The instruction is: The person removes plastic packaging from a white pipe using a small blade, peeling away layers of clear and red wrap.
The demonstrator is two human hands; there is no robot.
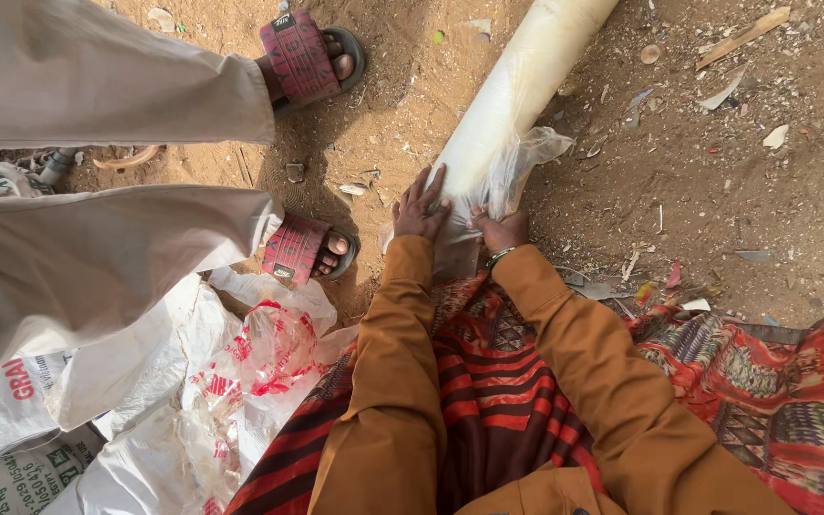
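**Both hands on end of plastic roll, dirt ground**

Nearest: orange-brown long sleeves over a red, maroon and patterned woven cloth (pixel 488 381) spread on the lap and out to the right. To the left, a heap of white woven sacks and thin clear plastic bags with red print (pixel 193 401).

Left hand (pixel 420 208) flat on the near end of the long white rolled plastic sheet (pixel 517 91), fingers (pixel 431 186) spread open, pressing, not wrapped round. Right hand (pixel 500 229), metal bangle at wrist, just beside it, fingers curled shut, pinching the loose clear film (pixel 517 162) hanging off the roll's end.

Roll lies on the sandy ground (pixel 717 191), long axis running from the hands up and to the right, away from the person, far end out of frame. Both hands at same near end, about equally close.

Farther left: another person's pale trouser legs (pixel 97 95), feet in red strapped sandals (pixel 302 57). Wood chips and scraps litter the dirt.
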